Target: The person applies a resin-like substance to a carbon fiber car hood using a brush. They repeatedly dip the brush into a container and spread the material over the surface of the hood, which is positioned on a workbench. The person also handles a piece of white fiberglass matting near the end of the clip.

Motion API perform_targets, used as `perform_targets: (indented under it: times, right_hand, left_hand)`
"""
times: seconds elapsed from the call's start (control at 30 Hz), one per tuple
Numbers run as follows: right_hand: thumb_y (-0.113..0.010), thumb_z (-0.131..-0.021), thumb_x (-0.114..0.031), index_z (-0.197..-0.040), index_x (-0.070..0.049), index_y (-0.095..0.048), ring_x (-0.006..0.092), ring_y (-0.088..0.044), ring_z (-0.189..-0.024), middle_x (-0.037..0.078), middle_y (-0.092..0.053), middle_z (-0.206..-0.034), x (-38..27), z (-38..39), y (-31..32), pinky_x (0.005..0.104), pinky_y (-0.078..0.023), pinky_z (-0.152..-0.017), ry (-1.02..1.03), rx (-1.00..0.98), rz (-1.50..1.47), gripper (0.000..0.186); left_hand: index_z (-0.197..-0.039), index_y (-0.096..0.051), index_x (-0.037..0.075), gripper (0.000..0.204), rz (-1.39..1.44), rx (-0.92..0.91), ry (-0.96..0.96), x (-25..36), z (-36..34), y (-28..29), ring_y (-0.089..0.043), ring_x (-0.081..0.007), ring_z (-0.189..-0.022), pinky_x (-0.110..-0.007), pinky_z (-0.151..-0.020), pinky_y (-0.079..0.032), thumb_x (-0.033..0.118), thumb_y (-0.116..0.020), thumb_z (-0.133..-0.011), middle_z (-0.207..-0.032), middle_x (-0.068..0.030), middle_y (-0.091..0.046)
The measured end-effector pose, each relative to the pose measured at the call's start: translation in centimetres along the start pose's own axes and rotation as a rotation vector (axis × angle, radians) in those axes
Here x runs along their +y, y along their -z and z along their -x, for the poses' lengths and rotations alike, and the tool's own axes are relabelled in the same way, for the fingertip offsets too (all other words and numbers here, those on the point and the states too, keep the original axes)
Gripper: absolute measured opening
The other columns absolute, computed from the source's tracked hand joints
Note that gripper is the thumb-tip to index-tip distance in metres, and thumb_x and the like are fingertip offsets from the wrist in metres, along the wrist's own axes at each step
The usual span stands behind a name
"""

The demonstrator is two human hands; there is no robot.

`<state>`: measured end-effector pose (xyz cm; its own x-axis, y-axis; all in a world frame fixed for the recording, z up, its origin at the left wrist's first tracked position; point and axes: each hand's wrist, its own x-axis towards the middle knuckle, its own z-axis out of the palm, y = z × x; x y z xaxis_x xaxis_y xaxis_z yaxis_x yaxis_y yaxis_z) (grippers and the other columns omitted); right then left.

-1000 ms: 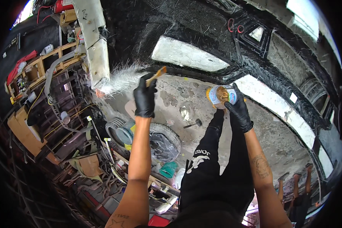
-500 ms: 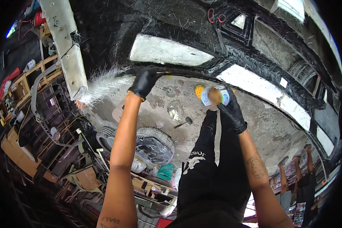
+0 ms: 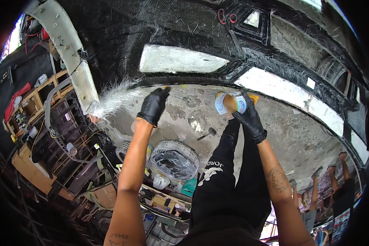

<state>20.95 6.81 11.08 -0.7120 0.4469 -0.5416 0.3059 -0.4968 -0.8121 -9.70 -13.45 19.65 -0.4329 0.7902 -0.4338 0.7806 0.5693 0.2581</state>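
— Where's the brush?
— Gripped in the gloved left hand [image 3: 153, 105], its tip at the black fibreglass panel [image 3: 123, 49] edge overhead.
— And the other?
— The right hand [image 3: 246, 112] is closed around a small resin cup [image 3: 227, 103], just right of it.

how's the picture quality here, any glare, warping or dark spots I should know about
Head view: heavy fisheye warping, the edge of the black panel bows and the corners go black; the pale patches on the panel are washed out bright; the shelves at left sit in shadow; the left hand and the right hand, holding a small container, look fairly sharp.
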Motion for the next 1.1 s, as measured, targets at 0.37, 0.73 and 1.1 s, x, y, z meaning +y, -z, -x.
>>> perform_targets:
  times: [0.37,0.73,1.1]
  right_hand:
    - [-0.083,-0.076,-0.021,-0.144,-0.004,-0.038,0.0253,-0.042,-0.130,0.017,-0.046,-0.138,-2.0,-4.7,-6.4,0.0355,-0.033,-0.110,0.108,-0.097,0.070,0.083]
    - [-0.083,-0.074,-0.037,-0.145,-0.003,-0.036,0.0299,-0.045,-0.126,0.022,-0.044,-0.135,-4.6,-6.7,-15.7,0.0383,-0.039,-0.105,0.178,-0.181,0.285,0.092]
    - [-0.084,-0.072,-0.039,-0.145,0.005,-0.032,0.0292,-0.050,-0.118,0.024,-0.048,-0.129,-3.4,-9.9,-17.4,0.0366,-0.041,-0.102,0.104,-0.096,0.114,0.099]
  left_hand:
    - [-0.110,-0.070,0.003,0.023,0.841,0.363,0.370,9.1,5.4,7.3,-0.059,-0.0151,-0.068,-0.025,-0.065,-0.048,-0.002,-0.063,-0.089,-0.095,-0.0110,-0.072]
    - [-0.111,-0.071,0.009,0.026,0.595,0.475,0.244,4.6,4.0,3.4,-0.055,-0.0158,-0.066,-0.027,-0.062,-0.044,0.000,-0.063,-0.088,-0.079,-0.0069,-0.059]
    - [-0.101,-0.069,0.003,0.015,0.171,0.306,0.244,-0.7,3.1,10.3,-0.058,-0.0177,-0.073,-0.031,-0.067,-0.047,0.002,-0.064,-0.087,-0.082,-0.0103,-0.061]
